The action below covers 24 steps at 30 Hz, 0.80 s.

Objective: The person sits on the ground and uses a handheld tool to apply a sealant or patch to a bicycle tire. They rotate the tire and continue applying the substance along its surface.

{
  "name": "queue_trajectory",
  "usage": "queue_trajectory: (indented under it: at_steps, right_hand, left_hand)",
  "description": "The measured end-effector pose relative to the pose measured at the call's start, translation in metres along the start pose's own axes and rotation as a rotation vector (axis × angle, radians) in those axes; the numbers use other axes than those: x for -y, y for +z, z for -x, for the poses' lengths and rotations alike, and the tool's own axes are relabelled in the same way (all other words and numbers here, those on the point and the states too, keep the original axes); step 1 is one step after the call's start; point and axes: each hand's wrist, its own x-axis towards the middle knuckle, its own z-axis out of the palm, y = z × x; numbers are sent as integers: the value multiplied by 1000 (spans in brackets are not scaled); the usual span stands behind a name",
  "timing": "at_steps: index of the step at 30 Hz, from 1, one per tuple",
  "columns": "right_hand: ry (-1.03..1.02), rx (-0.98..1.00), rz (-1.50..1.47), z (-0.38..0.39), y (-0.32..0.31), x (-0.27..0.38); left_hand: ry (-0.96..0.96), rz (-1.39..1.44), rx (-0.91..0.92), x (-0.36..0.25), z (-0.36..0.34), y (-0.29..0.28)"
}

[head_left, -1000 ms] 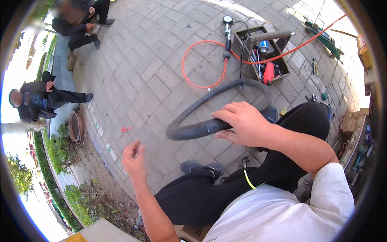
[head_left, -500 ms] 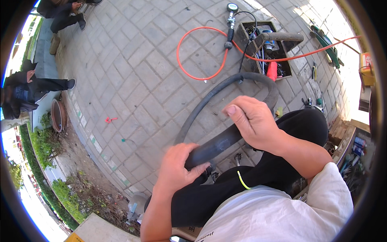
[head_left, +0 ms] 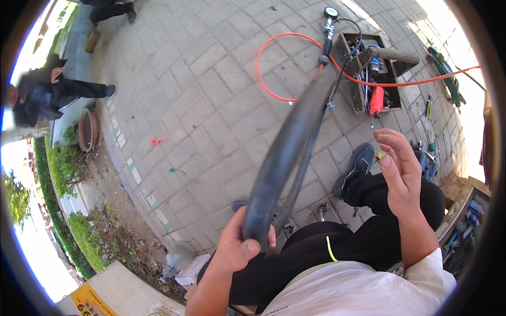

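My left hand (head_left: 237, 247) grips the near end of a thick black rubber inner tube (head_left: 282, 158), which stretches up and away from it in a narrow loop, its far part blurred. My right hand (head_left: 395, 171) is off the tube, to the right of it, fingers apart and half curled, holding nothing. Beyond the tube lies an inflator gauge (head_left: 330, 13) with a thin black hose and an orange air hose (head_left: 416, 82). The black hose runs down toward the tube; whether it is attached I cannot tell.
A wooden toolbox (head_left: 408, 59) with tools stands on the paving (head_left: 190, 95). A green tool (head_left: 448, 79) and pliers (head_left: 428, 105) lie to its right. Two other people (head_left: 68, 89) are at the left near a clay planter (head_left: 88, 129). A crate (head_left: 464, 205) is at my right.
The tube has swung from lying crosswise to a steep lengthwise loop. My left hand came onto it from the left and stayed on it; my right hand has let go and moved right.
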Motion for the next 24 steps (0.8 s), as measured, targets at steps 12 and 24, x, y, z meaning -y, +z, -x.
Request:
queue_trajectory:
  at_steps: [12, 24]
  right_hand:
    - [-504, -19, 553, -56, -99, 28]
    - [-168, 495, 1238, -65, -99, -132]
  left_hand:
    - [190, 122, -14, 4, 35, 37]
    - [277, 20, 67, 21, 40, 43]
